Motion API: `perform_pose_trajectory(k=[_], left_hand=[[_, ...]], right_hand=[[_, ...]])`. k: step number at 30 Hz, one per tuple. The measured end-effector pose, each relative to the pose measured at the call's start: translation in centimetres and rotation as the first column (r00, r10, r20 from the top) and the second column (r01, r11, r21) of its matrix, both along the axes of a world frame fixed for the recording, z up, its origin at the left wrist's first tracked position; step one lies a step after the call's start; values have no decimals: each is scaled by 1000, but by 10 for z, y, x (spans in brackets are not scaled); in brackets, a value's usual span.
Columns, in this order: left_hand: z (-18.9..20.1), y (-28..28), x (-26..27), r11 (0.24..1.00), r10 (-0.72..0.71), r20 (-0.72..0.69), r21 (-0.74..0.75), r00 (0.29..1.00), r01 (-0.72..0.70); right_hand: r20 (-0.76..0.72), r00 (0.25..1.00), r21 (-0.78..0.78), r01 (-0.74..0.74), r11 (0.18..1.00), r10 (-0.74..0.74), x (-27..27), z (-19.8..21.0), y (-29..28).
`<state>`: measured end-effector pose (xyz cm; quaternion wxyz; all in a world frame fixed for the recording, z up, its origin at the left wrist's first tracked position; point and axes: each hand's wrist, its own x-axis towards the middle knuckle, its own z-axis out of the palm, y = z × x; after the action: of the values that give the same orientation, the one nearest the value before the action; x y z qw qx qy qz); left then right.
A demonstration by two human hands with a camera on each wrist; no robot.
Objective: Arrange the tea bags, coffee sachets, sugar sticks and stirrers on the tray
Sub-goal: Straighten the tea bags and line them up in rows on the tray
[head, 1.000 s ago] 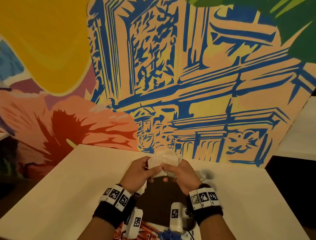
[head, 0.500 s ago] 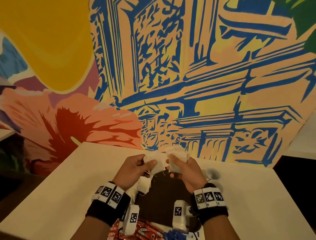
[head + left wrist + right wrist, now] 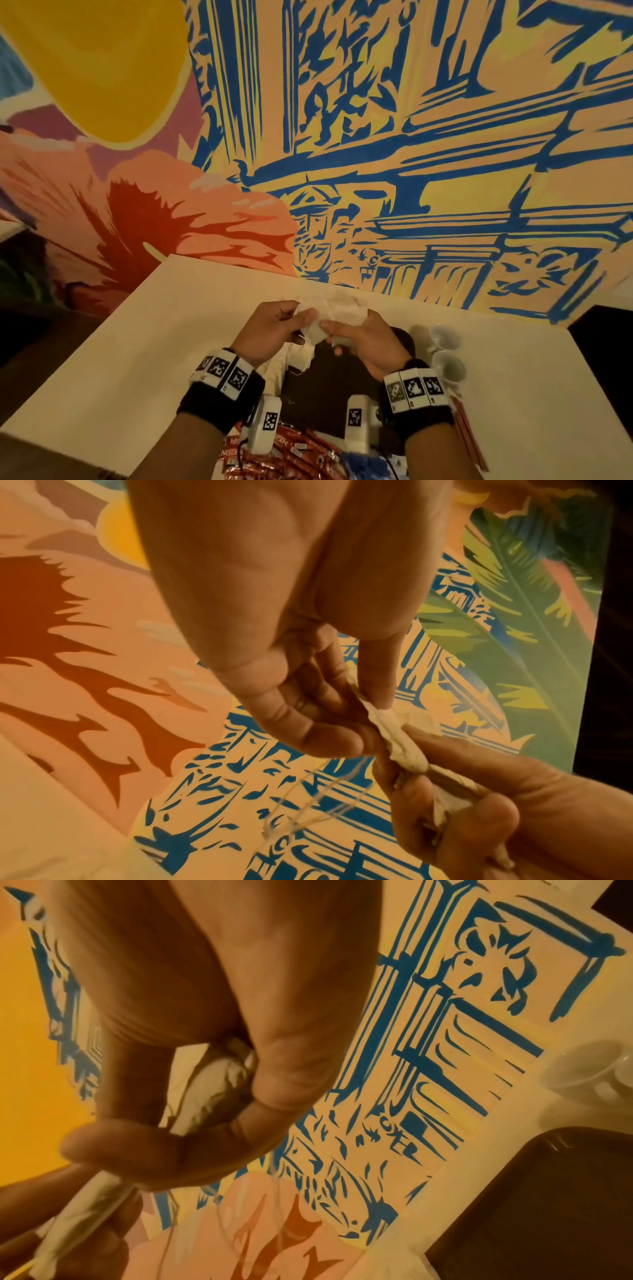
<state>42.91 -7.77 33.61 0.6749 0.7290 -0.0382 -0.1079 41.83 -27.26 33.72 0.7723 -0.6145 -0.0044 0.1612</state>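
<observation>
Both hands, left (image 3: pixel 270 329) and right (image 3: pixel 363 337), have rejoined, pinching the tea bags (image 3: pixel 337 311) together.

Your fingers (image 3: pixel 291 317) covered most of the tea bags (image 3: pixel 346 310), so their number could not be told. Behind your wrists, the coffee sachets (image 3: pixel 294 455) ran off the bottom edge, their print mostly unreadable. The tray (image 3: pixel 329 383) lay partly hidden beneath your hands. Strings (image 3: pixel 308 799) below your fingertips were blurred.
</observation>
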Motion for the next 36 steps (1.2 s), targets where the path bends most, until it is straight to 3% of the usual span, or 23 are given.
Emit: perform_pose_trajectory(k=[6, 11, 14, 18, 25, 29, 36], left_hand=[[-25, 21, 29, 995, 22, -39, 103, 999, -18], [-79, 46, 67, 932, 0, -43, 361, 999, 16], [-114, 51, 80, 821, -47, -83, 565, 995, 86], [-151, 45, 84, 603, -162, -196, 756, 967, 254], [-195, 26, 91, 391, -316, -371, 787, 873, 476], [-204, 17, 100, 372, -355, -342, 802, 870, 466], [-211, 15, 119, 418, -313, -259, 827, 914, 377]], right_hand=[[-212, 947, -46, 238, 970, -242, 14, -34, -5], [-315, 893, -28, 330, 943, -322, 16, -52, -9], [-386, 859, -31, 352, 935, -336, 17, -60, -8], [-421, 836, -90, 347, 934, -351, 18, -69, -10], [-445, 811, -176, 337, 925, -380, 16, -81, -11], [-465, 795, -249, 305, 919, -389, 18, -96, -5], [-464, 777, -420, 230, 878, -425, 45, -124, 10]])
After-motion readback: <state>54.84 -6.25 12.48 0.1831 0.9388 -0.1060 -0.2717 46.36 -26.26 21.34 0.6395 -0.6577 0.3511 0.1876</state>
